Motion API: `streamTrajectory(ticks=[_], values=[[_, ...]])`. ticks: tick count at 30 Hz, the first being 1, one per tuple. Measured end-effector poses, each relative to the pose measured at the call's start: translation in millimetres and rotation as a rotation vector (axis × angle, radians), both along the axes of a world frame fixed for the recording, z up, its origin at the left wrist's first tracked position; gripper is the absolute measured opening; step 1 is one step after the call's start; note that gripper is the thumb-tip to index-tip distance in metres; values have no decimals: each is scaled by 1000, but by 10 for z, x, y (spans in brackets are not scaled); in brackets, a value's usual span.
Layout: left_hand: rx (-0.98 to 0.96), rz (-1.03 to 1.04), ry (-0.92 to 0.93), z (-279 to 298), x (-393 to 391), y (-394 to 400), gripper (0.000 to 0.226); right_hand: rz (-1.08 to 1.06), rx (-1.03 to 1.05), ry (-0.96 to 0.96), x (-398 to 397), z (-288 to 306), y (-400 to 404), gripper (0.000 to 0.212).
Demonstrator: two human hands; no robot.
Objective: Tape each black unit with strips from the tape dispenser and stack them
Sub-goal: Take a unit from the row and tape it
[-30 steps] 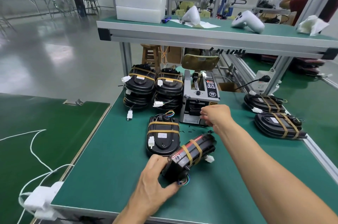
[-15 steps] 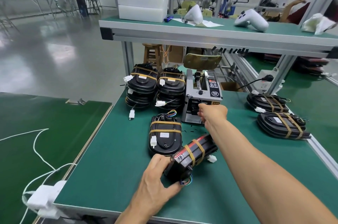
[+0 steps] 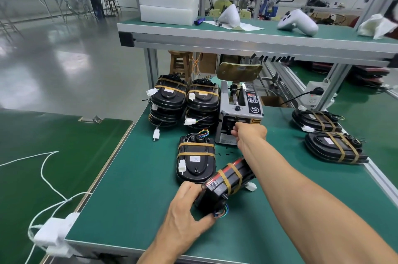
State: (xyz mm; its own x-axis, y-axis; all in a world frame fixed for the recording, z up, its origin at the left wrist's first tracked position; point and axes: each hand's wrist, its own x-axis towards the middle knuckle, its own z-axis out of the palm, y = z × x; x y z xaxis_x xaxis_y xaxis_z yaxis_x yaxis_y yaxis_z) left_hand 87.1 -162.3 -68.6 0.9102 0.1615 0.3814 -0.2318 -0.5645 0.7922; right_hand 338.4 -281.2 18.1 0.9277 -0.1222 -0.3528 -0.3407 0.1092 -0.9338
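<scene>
Two hands work apart — the left hand point(image 3: 183, 214) grips a black unit point(image 3: 224, 186) tipped on its edge near the green bench's point(image 3: 129, 188) front, while the right hand point(image 3: 249, 132) reaches the tape dispenser's point(image 3: 239, 113) outlet, fingers curled there; whether they pinch a strip I cannot tell.
</scene>
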Motion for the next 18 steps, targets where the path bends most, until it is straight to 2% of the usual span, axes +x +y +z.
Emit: streamTrajectory(ticks=[8,10,11,13,15,18], values=[[-2,9,3,1,5,-3,33,-18,71,19,10,10,15,15],[-10,9,0,17,-2,-9,34,-71,8,88,-36,59,93,12],[-8,9,-1,21,-6,-7,35,-28,-53,123,-61,76,128,16],[-7,-5,0,19,-14,-4,40,272,-163,166,-157,72,158,18],[-8,-27,5,22,-18,-7,45,509,-243,168,-277,77,117,11],[-1,-33,26,14,-16,-4,51,460,-261,50,-322,98,7,5]])
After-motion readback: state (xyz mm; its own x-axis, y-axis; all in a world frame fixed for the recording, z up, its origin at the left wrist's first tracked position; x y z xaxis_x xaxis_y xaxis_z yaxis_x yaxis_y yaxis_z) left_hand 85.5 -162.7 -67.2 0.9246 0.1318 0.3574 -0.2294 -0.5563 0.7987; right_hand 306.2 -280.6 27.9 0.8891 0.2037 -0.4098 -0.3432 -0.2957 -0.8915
